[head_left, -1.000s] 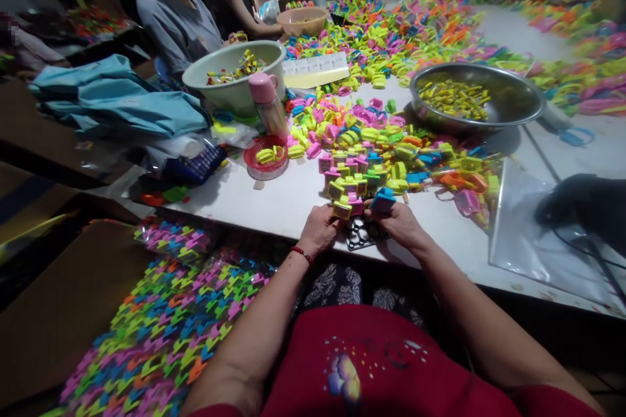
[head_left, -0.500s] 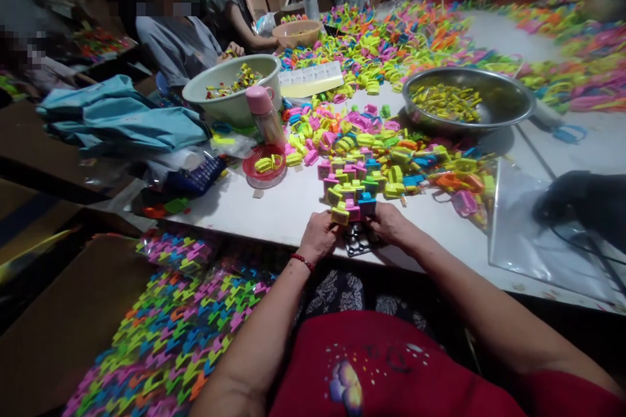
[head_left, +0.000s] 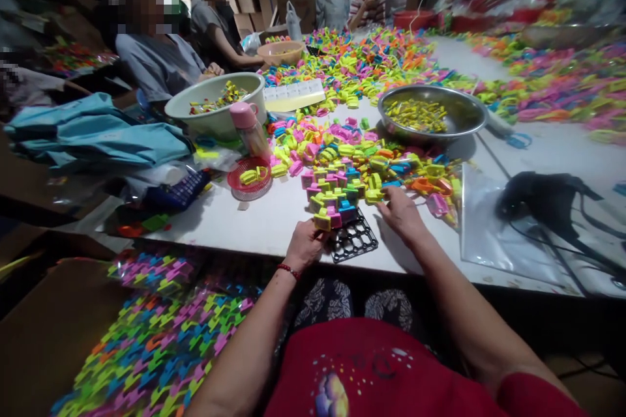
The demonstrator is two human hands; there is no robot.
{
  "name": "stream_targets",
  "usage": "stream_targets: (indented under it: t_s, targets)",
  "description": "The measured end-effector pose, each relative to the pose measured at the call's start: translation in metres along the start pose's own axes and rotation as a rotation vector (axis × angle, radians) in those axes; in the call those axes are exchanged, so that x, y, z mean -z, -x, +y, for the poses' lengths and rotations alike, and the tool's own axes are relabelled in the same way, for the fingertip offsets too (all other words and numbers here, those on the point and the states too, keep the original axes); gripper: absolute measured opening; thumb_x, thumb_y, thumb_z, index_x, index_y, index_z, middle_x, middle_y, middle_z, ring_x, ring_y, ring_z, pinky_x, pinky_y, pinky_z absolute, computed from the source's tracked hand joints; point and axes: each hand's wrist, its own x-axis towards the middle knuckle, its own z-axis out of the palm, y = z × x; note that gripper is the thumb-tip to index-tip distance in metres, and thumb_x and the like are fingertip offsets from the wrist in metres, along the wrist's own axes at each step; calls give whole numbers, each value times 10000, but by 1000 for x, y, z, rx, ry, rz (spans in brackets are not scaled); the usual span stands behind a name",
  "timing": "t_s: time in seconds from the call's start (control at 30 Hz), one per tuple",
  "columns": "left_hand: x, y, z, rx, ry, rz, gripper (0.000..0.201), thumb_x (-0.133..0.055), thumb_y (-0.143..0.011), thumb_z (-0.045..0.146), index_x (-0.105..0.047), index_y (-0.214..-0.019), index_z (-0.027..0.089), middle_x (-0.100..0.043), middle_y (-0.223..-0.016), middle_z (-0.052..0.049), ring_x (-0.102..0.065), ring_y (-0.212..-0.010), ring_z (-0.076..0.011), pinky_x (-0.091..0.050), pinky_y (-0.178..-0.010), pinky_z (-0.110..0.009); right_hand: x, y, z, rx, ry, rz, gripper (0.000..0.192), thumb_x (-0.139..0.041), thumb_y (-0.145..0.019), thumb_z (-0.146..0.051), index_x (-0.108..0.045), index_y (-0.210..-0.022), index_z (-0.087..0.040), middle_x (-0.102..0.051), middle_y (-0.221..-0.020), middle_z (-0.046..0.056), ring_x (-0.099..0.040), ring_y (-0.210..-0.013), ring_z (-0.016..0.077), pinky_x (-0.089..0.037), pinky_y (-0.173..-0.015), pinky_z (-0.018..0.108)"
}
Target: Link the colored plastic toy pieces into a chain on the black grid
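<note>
Black plastic openwork grid tray lies right by the near edge of the white table, its bare round cells showing toward its near right corner. Pink, yellow, blue and green square-faced plastic pieces stand in tight staggered rows over the tray's far part, square faces toward the near edge. One yellow plastic piece with a blocky top sits just right of the rows, tray-side exact contact unclear.
</note>
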Motion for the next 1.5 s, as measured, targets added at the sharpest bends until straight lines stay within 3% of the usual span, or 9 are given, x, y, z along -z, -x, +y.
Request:
stream_targets:
  t_s: [0.13,0.27,0.47,0.63,0.8,1.0,1.2,1.4,1.5]
  targets:
    - [2,-1,3,9,21,-7,133,-623,-880,288,-729,-846,216,-732,-880,-19,-639,-808,-163,-430,-755,-266,6,-12,19,62,333,-126,208,-503,-872,-182,-633,-1029,-142,-574,-1061,151,-532,-843,228,-395,-703,309]
    - [2,0,2,15,-12,-4,130,-629,-877,296,-733,-912,228,-734,-909,-25,-639,-842,-177,-429,-770,-277,12,-9,25,67,311,-128,195,-478,-876,-190,-627,-995,-151,-586,-1022,141,-540,-844,232,-395,-708,313]
    - [1,1,3,10,1,-16,130,-612,-886,274,-727,-859,218,-721,-862,-18,-623,-801,-165,-405,-749,-278,21,7,16,-212,-402,19,235,-536,-878,-349,-601,-1017,-171,-676,-859,77,-611,-740,206,-459,-688,324]
    - [0,1,3,9,-18,-1,116,-622,-877,258,-718,-835,207,-705,-818,-11,-599,-758,-153,-392,-734,-273,4,25,-15,-224,-798,-178,378,-682,-762,-489,-692,-907,-140,-706,-833,77,-635,-758,209,-490,-700,321]
    - [-2,2,2,19,-6,6,83,-637,-858,227,-720,-861,216,-713,-854,-9,-612,-808,-160,-395,-770,-284,-21,26,-31,-89,-664,-265,247,-651,-768,-396,-705,-787,-156,-703,-809,60,-625,-769,205,-466,-689,293]
    - [0,2,4,28,4,-21,109,-610,-855,197,-716,-853,226,-720,-885,0,-626,-831,-166,-392,-792,-295,-25,18,-27,18,-526,-285,184,-563,-783,-299,-684,-745,-166,-694,-759,52,-615,-719,192,-438,-634,259]
    - [1,1,4,5,20,-22,137,-595,-863,202,-729,-868,234,-719,-872,-1,-621,-798,-155,-400,-773,-279,-20,12,-27,40,-463,-395,174,-545,-798,-267,-687,-771,-170,-702,-787,52,-619,-733,192,-444,-641,253]
    - [0,1,4,50,31,18,92,-607,-833,199,-698,-832,207,-693,-812,-11,-601,-778,-160,-422,-760,-283,-22,9,-29,-16,-505,-399,151,-602,-783,-284,-679,-738,-162,-688,-728,38,-614,-702,192,-437,-607,243]
    - [4,8,9,83,83,140,77,-622,-804,213,-656,-869,188,-641,-795,-8,-579,-750,-154,-448,-715,-273,-25,13,-30,11,-544,-345,161,-588,-809,-270,-701,-815,-156,-708,-792,51,-627,-738,193,-460,-662,255]
